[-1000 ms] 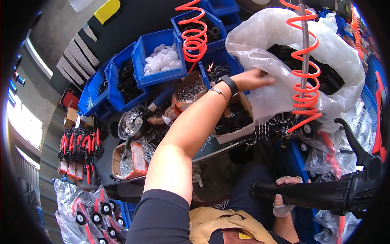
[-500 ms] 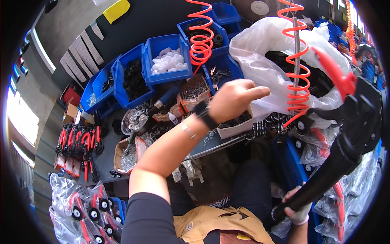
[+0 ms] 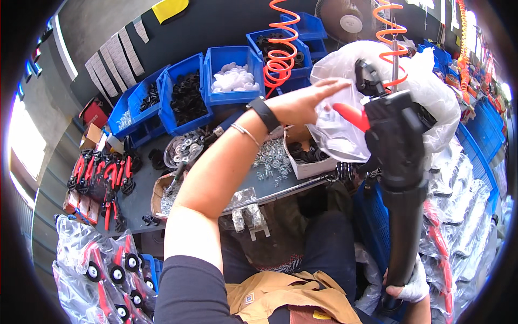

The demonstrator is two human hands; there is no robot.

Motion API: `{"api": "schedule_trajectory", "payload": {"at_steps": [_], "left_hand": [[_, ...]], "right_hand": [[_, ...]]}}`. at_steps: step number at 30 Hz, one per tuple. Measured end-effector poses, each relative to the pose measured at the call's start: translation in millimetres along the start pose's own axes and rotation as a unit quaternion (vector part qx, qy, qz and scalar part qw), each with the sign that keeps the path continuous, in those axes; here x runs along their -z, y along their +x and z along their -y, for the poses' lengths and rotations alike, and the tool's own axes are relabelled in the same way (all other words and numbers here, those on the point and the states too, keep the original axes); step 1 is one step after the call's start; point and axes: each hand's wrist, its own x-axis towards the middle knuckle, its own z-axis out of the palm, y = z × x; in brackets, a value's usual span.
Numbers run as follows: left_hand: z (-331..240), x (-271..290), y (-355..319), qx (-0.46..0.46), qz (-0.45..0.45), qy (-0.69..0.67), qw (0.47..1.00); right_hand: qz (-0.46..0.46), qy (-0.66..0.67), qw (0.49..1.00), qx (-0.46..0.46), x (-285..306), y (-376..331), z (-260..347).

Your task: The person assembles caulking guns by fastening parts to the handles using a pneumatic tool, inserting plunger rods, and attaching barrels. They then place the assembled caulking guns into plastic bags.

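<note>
My right hand (image 3: 414,285), with white wrapping around it, is closed round the lower end of a thick black tube (image 3: 402,232). The tube stands nearly upright in front of me, its top carrying a bulky black joint (image 3: 396,127). From that joint a red lever (image 3: 352,116) sticks out to the left. Close to the lever's tip, my left hand (image 3: 302,103) is in the air with its fingers stretched out and nothing held. A dark band and a bracelet circle the left wrist. I cannot tell whether the fingertips touch the lever.
Blue bins with white caps (image 3: 234,81) and black parts (image 3: 189,100) line the bench's back. Loose springs (image 3: 272,159) lie before me. Orange coiled hoses (image 3: 280,59) hang overhead. Bagged red-and-black parts (image 3: 102,270) stand lower left; more bagged parts (image 3: 458,216) lie right.
The black tube has swung from leaning right to nearly upright, bringing its red lever left toward my left hand. My left hand's fingers have straightened, and the hand has shifted slightly left.
</note>
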Motion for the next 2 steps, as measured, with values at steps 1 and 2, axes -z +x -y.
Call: {"api": "schedule_trajectory", "payload": {"at_steps": [1,2], "left_hand": [[-3,8,0,-0.002,0.013,0.002,1.000],[-18,19,4,-0.004,0.027,0.002,1.000]], "right_hand": [[-0.019,-0.035,0.999,-0.014,3,0,4],[-0.021,-0.057,0.998,-0.021,4,1,5]]}}
